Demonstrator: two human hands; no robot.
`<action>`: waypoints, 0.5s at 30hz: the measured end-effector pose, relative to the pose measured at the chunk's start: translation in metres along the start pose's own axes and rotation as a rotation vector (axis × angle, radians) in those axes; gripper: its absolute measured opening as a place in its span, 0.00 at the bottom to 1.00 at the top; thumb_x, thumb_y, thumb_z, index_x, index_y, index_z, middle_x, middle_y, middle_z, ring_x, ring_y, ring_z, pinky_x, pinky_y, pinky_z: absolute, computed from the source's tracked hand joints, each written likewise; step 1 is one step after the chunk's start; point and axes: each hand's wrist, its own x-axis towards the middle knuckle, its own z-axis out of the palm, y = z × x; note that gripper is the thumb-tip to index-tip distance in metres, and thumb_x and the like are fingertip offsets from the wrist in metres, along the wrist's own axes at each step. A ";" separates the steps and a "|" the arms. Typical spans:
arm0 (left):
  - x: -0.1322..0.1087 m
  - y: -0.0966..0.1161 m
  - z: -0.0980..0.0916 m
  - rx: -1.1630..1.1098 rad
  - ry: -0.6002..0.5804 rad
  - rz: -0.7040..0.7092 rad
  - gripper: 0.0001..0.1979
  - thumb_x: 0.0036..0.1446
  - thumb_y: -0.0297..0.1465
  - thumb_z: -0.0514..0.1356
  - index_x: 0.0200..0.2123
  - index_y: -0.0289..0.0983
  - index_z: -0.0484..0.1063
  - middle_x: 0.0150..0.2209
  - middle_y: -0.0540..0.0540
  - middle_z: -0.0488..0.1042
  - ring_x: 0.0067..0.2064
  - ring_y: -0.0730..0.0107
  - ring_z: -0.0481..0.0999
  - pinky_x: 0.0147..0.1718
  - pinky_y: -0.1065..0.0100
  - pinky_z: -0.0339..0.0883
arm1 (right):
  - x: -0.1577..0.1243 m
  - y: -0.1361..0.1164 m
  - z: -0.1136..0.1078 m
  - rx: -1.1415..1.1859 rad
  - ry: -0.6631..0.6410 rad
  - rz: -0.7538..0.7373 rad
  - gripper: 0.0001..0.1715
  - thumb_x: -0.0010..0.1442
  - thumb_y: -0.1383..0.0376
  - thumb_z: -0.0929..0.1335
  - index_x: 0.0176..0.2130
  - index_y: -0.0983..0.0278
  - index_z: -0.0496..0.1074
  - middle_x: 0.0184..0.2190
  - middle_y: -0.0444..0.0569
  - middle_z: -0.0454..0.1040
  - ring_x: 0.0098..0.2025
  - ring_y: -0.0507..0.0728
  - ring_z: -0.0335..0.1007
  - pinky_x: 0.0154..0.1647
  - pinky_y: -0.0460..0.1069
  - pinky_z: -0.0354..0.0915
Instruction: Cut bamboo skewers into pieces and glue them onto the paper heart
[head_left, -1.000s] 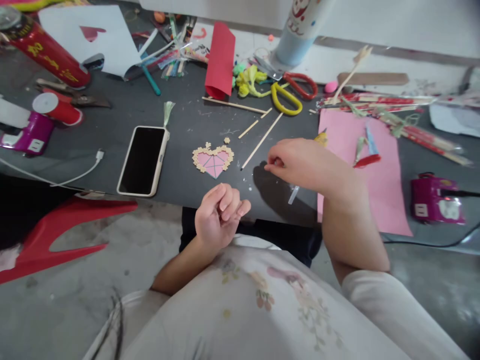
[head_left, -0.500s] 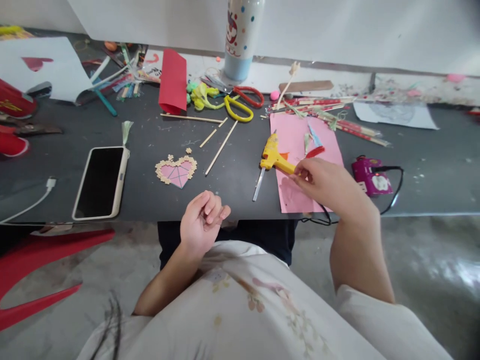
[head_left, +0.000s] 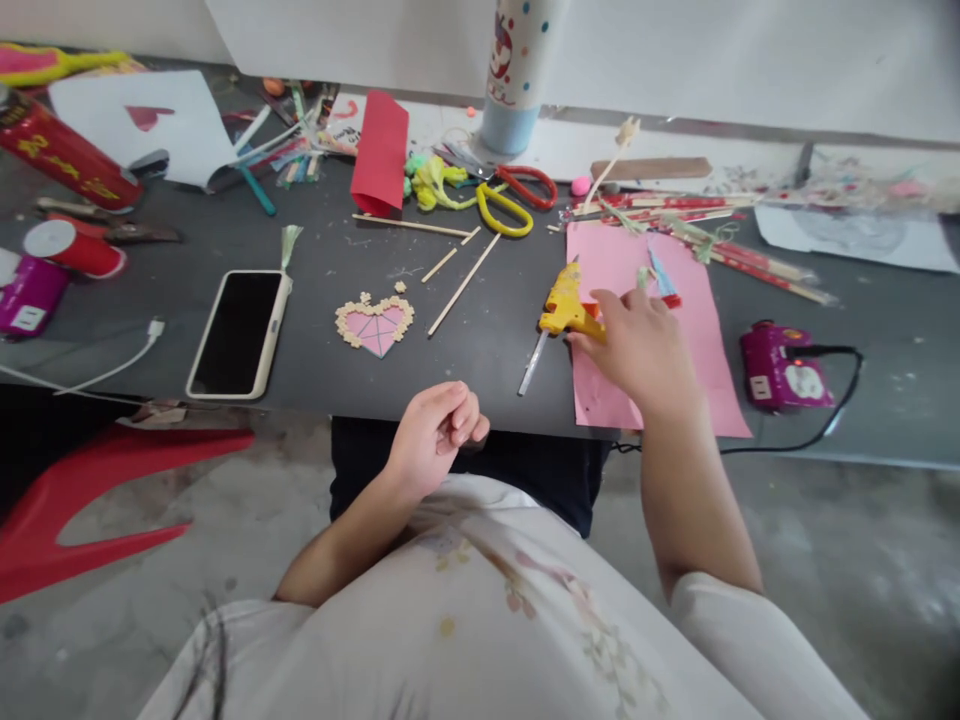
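My right hand (head_left: 646,350) is at the handle of a yellow hot glue gun (head_left: 562,305), its thumb below the handle and its fingers above. The gun lies partly on a pink paper sheet (head_left: 709,370), and a clear glue stick (head_left: 532,365) sticks out of its back. My left hand (head_left: 439,435) is held at the table's front edge with its fingers curled in; nothing shows in it. Beyond it lies a pink paper heart (head_left: 379,328) with dark lines, edged along its upper part with small beige pieces. Thin wooden sticks (head_left: 465,285) lie beside the heart.
A phone (head_left: 236,335) lies to the left, near a white cable (head_left: 105,375). Farther back are scissors (head_left: 506,210), folded red paper (head_left: 381,150) and a tall bottle (head_left: 512,90). A purple box (head_left: 784,370) with a black cord sits at right. A red chair (head_left: 135,450) is at lower left.
The view has turned left, so the scene sits farther right. My right hand has shifted from the end of the glue gun's handle to over it. My left hand stays curled.
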 end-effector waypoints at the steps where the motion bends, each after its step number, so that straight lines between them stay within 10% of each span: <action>1: -0.001 0.000 -0.002 0.044 -0.004 0.009 0.19 0.60 0.31 0.52 0.16 0.35 0.58 0.13 0.55 0.54 0.17 0.82 0.51 0.26 0.70 0.55 | 0.002 0.000 0.001 -0.003 -0.035 -0.003 0.27 0.57 0.52 0.65 0.49 0.67 0.66 0.38 0.62 0.69 0.40 0.68 0.66 0.35 0.58 0.61; 15: -0.025 0.020 -0.031 1.092 0.193 0.378 0.19 0.63 0.36 0.48 0.20 0.37 0.63 0.21 0.50 0.65 0.26 0.75 0.64 0.28 0.70 0.55 | 0.015 0.002 -0.014 0.100 -0.142 -0.072 0.20 0.60 0.55 0.63 0.47 0.64 0.65 0.38 0.61 0.71 0.39 0.65 0.66 0.35 0.55 0.58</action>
